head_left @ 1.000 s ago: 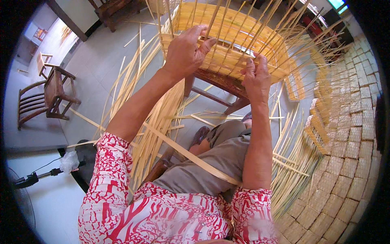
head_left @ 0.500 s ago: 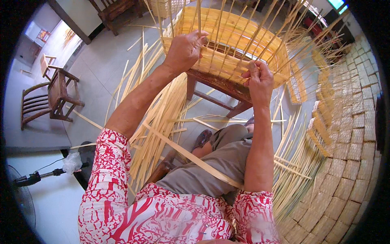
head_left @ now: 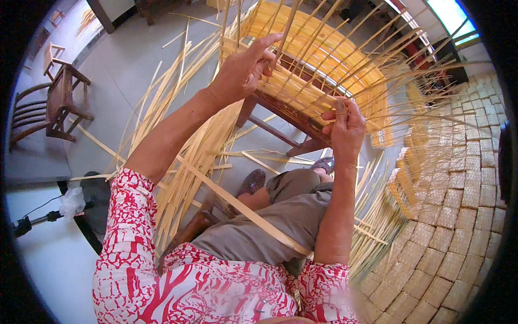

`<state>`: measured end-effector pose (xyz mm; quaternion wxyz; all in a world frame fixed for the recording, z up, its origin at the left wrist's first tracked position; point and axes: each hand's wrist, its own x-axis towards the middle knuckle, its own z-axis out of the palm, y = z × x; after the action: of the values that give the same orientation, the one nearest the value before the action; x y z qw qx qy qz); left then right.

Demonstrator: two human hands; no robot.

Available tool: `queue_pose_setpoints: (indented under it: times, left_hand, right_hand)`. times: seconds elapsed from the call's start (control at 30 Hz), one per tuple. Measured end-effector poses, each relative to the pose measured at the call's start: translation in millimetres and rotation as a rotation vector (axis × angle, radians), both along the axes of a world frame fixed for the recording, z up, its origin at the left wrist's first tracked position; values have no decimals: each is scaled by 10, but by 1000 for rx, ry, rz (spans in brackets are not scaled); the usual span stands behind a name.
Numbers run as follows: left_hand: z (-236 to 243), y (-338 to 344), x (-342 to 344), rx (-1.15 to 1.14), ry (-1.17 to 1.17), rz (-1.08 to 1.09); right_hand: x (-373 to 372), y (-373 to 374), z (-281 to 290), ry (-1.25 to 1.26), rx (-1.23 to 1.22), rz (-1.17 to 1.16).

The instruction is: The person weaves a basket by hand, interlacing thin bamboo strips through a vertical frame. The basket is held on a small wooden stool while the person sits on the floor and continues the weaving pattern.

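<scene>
R grip [head_left: 347, 128] pinches yellow basket [head_left: 294, 90] at near side, L grip [head_left: 242, 71] part-curled alongside, hold unclear.

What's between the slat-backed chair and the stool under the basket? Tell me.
In the head view: pale flat strips spread over grey floor, with the left forearm above some of them.

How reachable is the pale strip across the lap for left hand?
Likely yes: nothing visible covers the middle of the strip, though the left hand is up at the woven basket.
</scene>
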<state>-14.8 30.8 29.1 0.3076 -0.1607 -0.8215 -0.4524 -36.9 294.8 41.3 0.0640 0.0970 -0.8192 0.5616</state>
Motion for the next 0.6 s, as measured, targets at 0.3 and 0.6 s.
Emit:
queue_pose_setpoints:
  times: [0.3, 0.6]
  left_hand:
    - [55, -21, -14, -166, 92, 157]
    - [-106, -226, 1319, 59, -303, 16]
  right_hand:
    - [-143, -23, -126, 106, 82, 17]
    - [154, -123, 16, 151, 52, 75]
